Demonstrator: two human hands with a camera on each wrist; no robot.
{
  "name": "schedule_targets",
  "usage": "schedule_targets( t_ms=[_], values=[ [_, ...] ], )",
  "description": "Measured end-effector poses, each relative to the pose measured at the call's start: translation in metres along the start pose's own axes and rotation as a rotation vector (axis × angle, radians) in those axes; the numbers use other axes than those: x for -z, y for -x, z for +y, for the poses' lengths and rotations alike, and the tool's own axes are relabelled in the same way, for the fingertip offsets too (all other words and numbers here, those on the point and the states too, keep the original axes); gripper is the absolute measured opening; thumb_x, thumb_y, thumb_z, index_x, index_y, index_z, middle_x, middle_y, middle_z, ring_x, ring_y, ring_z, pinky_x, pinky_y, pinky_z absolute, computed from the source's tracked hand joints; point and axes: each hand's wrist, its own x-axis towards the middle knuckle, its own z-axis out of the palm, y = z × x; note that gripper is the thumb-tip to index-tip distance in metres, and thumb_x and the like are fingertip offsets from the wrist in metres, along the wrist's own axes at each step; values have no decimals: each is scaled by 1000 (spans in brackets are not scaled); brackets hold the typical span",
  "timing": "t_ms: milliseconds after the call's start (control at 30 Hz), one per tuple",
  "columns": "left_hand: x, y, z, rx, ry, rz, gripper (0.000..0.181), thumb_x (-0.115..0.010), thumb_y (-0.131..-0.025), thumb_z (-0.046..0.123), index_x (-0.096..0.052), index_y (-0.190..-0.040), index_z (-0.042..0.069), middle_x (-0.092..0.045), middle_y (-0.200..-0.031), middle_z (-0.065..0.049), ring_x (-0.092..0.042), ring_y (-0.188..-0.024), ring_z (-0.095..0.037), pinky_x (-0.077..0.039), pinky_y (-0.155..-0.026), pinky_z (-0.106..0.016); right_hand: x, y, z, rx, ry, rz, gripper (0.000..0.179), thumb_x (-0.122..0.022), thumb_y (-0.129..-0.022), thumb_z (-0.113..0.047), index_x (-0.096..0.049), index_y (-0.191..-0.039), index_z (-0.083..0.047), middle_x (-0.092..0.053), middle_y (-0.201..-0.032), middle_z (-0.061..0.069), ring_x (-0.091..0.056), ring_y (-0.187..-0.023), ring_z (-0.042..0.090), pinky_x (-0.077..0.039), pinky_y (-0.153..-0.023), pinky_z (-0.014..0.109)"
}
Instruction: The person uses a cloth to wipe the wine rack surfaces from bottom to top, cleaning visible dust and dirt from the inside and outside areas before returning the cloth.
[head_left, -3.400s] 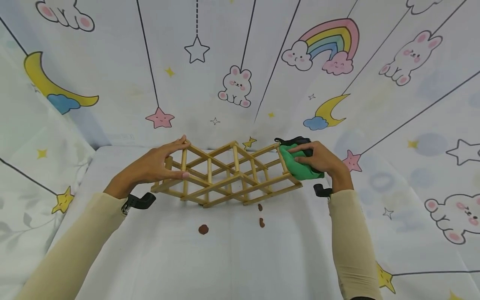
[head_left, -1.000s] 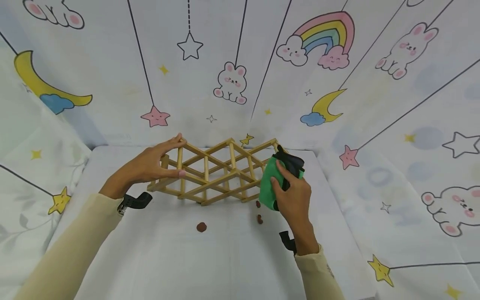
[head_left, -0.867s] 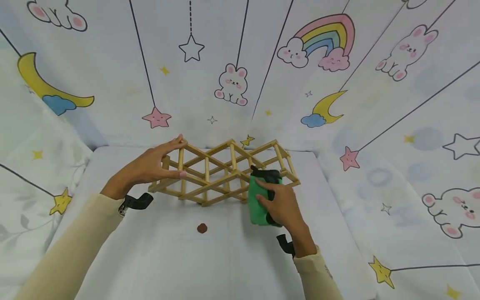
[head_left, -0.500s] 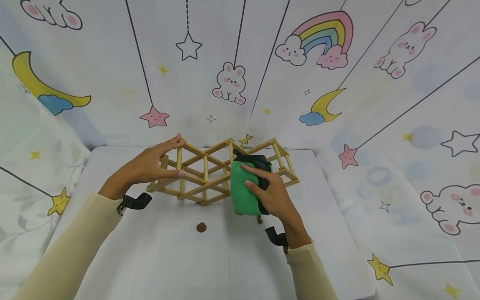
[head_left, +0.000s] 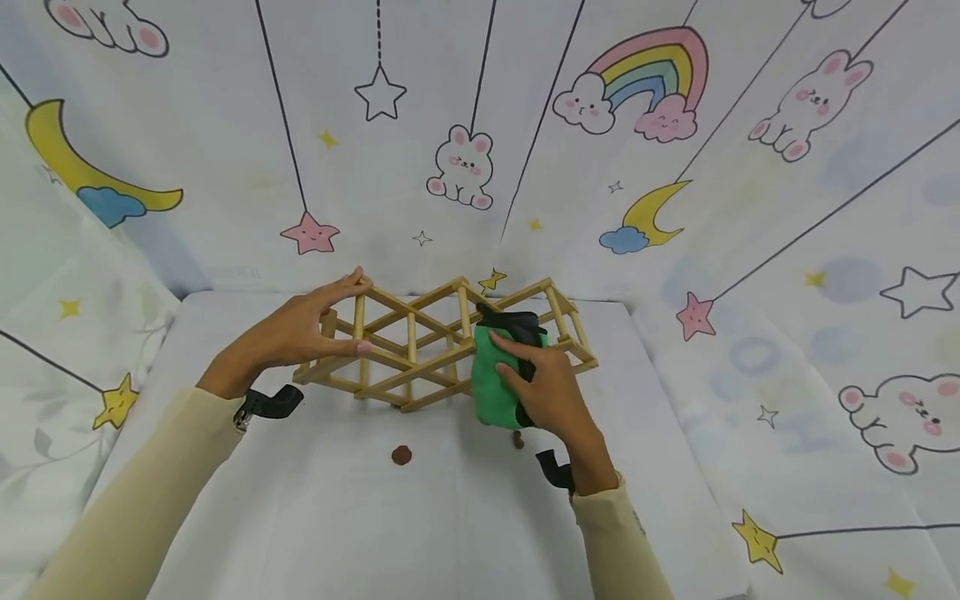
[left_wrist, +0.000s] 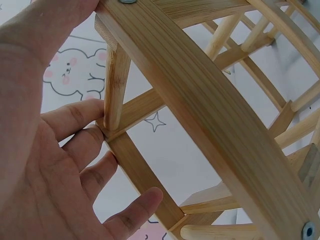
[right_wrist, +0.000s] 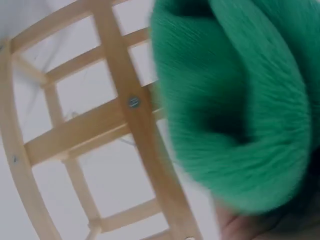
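Note:
A folding wooden lattice rack (head_left: 416, 367) of crossed slats and round dowels stands on the white table. My left hand (head_left: 300, 332) holds its left end, thumb and fingers spread around the end posts; in the left wrist view fingertips (left_wrist: 92, 112) touch the corner joint. My right hand (head_left: 551, 387) grips a folded fuzzy green cloth (head_left: 495, 387) with black parts, against the rack's front right of the middle. In the right wrist view the green cloth (right_wrist: 230, 115) is blurred and overlaps a slat with a screw head. The cloth hides part of the lattice.
A round brown spot (head_left: 402, 455) lies on the white table (head_left: 360, 517) in front of the rack. A smaller brown piece (head_left: 518, 439) shows just below the cloth. Behind rises a white backdrop (head_left: 420, 183) printed with rabbits, stars and a rainbow.
My right hand has brought the cloth from the rack's right end leftward and down along its front; in the last half second it shifted slightly right. My left hand and the rack stay put.

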Motion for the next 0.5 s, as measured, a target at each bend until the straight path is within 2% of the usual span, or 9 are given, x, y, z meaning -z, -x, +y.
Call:
schedule_targets(
  t_ms=[100,167,267,367,433,500],
  values=[
    [1,0,0,-1,1,-2,95,-85,-90,43,-35,-168,21,-12,-180,1,-16,-166,-37,-27,-124,-72,9,-4,1,-44,127,-67,44,-77,-100,-26,-68,-143,-32,-78,-120,17,-57,-76,18,-45,-61,29],
    [2,0,-1,-1,3,-7,95,-85,-90,44,-34,-168,21,-11,-181,1,-15,-167,-36,-27,-124,-72,18,-8,0,-61,131,-41,45,-78,-99,-25,-69,-143,-32,-76,-125,19,-60,-79,22,-47,-62,33],
    [3,1,-1,0,-1,-2,95,-85,-90,43,-34,-168,23,-12,-180,1,-15,-167,-36,-27,-124,-71,29,-21,-4,-22,37,153,50,-79,-98,-22,-66,-146,-34,-67,-144,21,-69,-104,31,-59,-82,45],
    [3,1,-1,-1,-4,6,95,-86,-89,41,-35,-168,23,-13,-180,0,-16,-166,-36,-28,-124,-71,30,-44,-6,57,-20,391,56,-79,-98,-18,-62,-149,-34,-63,-149,22,-66,-127,37,-56,-101,55],
    [2,1,0,-4,-1,6,95,-86,-90,41,-35,-168,23,-13,-180,-1,-16,-166,-37,-28,-124,-71,26,-59,-6,67,10,478,58,-78,-98,-17,-60,-151,-33,-64,-147,24,-64,-130,42,-54,-103,59],
    [1,0,0,-8,3,0,95,-85,-90,41,-34,-168,22,-12,-180,-1,-15,-166,-37,-28,-124,-71,18,-73,-4,41,46,499,59,-78,-98,-16,-59,-151,-33,-64,-147,25,-65,-128,44,-54,-101,60]
  ],
)
